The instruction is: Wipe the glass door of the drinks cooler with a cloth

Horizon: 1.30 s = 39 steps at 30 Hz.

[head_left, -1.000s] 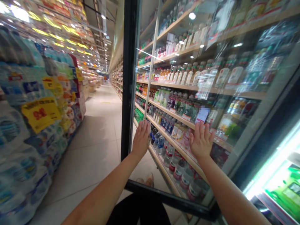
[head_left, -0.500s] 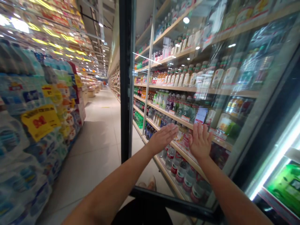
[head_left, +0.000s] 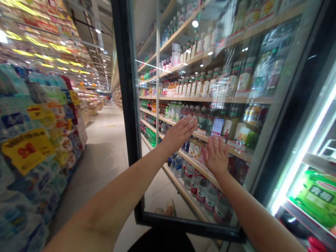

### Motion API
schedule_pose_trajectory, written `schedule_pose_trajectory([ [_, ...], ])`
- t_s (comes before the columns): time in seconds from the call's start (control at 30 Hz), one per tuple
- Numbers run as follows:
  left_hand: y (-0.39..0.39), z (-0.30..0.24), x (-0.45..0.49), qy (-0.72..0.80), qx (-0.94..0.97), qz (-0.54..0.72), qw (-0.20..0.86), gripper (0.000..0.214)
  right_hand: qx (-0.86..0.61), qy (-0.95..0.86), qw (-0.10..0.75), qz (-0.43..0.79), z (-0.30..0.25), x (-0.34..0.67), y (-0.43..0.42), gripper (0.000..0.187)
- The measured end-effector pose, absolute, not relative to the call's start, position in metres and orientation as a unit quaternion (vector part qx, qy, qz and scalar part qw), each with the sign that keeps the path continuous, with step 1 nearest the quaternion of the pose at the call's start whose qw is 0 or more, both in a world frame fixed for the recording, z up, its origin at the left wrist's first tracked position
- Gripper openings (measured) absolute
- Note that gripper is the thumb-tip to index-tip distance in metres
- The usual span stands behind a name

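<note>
A glass door [head_left: 183, 196] in a black frame stands open in front of me, swung out from a lit cooler. My left hand [head_left: 181, 133] has its fingers stretched out together, palm towards the pane. Lower and to the right, my right hand [head_left: 216, 156] is spread flat at the glass, fingertips just under a small white and purple sticker [head_left: 217, 128]. Neither hand holds anything. Whether the left palm actually touches the glass is hard to tell. Rows of bottles [head_left: 199, 84] show in and through the pane.
To the left rise stacked packs of bottles with a yellow price sign [head_left: 28, 148]. A tiled aisle [head_left: 105, 136] runs away beside the door. Inside the cooler on the right, a green package [head_left: 316, 196] sits on a shelf.
The door and surroundings have shifted left in my view, and more of the cooler shows at right. My left hand is higher against the glass. Both hands keep their fingers stretched.
</note>
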<state>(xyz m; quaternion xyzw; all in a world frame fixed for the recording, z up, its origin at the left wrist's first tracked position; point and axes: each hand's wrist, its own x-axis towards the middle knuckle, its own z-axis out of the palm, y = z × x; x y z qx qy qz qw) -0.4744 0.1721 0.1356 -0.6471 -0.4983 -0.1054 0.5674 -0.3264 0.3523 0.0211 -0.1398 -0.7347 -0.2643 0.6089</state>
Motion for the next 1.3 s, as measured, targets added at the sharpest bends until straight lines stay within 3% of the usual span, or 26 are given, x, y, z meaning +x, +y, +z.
schedule_pose_trajectory([
  [0.13, 0.173, 0.134, -0.474, -0.538, -0.594, -0.179, 0.570, 0.050, -0.125, -0.727, 0.622, -0.261, 0.021, -0.326, 0.352, 0.071],
  [0.33, 0.145, 0.101, -0.484, -0.502, -0.670, -0.034, 0.545, 0.046, -0.118, -0.736, 0.619, -0.248, 0.019, -0.326, 0.353, 0.073],
  [0.5, 0.108, 0.128, -0.520, -0.592, -0.554, -0.133, 0.570, 0.057, -0.123, -0.742, 0.615, -0.237, 0.018, -0.327, 0.354, 0.072],
  [0.57, 0.096, 0.110, -0.526, -0.625, -0.521, -0.163, 0.558, 0.064, -0.127, -0.742, 0.615, -0.234, 0.017, -0.327, 0.354, 0.071],
  [0.73, 0.070, 0.062, -0.537, -0.639, -0.554, -0.105, 0.523, 0.078, -0.127, -0.747, 0.611, -0.229, 0.019, -0.326, 0.353, 0.070],
  [0.93, 0.068, 0.111, -0.560, -0.666, -0.452, -0.207, 0.557, 0.085, -0.129, -0.748, 0.609, -0.230, 0.021, -0.325, 0.350, 0.070],
  [1.17, 0.076, 0.088, -0.543, -0.649, -0.512, -0.160, 0.540, 0.087, -0.129, -0.747, 0.610, -0.230, 0.022, -0.325, 0.347, 0.063],
  [1.3, 0.088, 0.134, -0.553, -0.634, -0.486, -0.222, 0.559, 0.085, -0.133, -0.748, 0.610, -0.226, 0.022, -0.327, 0.348, 0.062],
])
